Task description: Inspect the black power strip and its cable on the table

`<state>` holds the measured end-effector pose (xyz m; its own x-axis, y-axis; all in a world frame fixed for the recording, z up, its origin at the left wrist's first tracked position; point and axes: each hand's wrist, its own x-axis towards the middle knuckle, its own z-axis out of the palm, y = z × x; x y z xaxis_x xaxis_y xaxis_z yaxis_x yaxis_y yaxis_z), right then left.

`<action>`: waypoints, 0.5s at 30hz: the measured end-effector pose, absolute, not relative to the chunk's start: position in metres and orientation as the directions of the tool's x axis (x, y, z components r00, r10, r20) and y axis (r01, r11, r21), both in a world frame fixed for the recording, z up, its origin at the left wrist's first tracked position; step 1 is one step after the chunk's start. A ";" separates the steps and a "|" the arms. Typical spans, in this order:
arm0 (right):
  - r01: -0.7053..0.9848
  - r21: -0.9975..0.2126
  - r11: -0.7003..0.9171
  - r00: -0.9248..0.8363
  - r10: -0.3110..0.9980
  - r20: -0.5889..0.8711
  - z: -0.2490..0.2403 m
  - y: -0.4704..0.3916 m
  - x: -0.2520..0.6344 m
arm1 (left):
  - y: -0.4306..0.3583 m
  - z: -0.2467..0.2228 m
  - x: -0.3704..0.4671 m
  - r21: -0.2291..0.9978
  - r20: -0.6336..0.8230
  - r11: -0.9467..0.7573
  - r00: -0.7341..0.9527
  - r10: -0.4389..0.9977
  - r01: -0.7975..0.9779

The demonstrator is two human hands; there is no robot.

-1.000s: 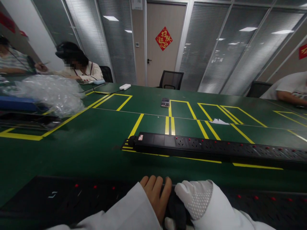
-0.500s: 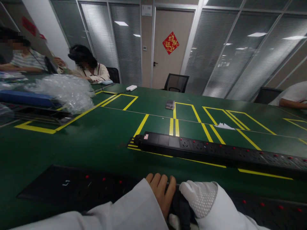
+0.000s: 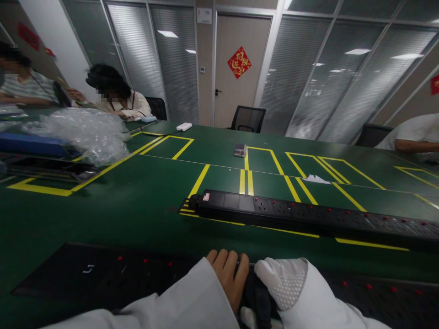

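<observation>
In the head view, a long black power strip [image 3: 85, 269] with red switches lies along the near side of the table, partly covered by my sleeves. My bare left hand [image 3: 228, 274] is closed over its middle, fingers bent toward the far edge. Beside it, my white-gloved right hand [image 3: 284, 278] is wrapped round a black object [image 3: 259, 297] whose kind I cannot make out. A thin metal edge or rod shows between the two hands. Farther off lies a second black power strip [image 3: 226, 203], sockets up, within yellow tape lines.
Clear plastic wrap [image 3: 84, 135] lies left beside a blue box-like piece [image 3: 30, 144] and dark strips. A small pixelated item [image 3: 239, 150], a white device [image 3: 184, 127] and torn white paper [image 3: 317, 178] rest on the green table [image 3: 137, 210]. Other people sit at left and right.
My view has turned slightly to the right, so the table and room sit a little farther left. Both hands keep nearly the same place and grip.
</observation>
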<state>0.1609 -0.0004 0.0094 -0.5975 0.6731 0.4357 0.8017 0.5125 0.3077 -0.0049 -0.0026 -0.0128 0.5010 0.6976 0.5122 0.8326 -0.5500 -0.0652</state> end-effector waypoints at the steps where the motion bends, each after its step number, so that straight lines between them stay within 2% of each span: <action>1: 0.798 0.307 0.518 -0.602 0.670 0.434 0.011 -0.001 0.162 | -0.002 -0.013 -0.005 -0.064 0.522 -0.546 0.494 0.696 0.836; 11: 0.780 0.313 0.542 -0.625 0.644 0.440 0.027 -0.003 0.162 | -0.004 -0.010 -0.004 -0.081 0.528 -0.530 0.488 0.695 0.844; 15: 0.774 0.277 0.569 -0.627 0.631 0.457 0.030 -0.002 0.162 | -0.005 -0.009 -0.005 -0.083 0.525 -0.509 0.471 0.709 0.857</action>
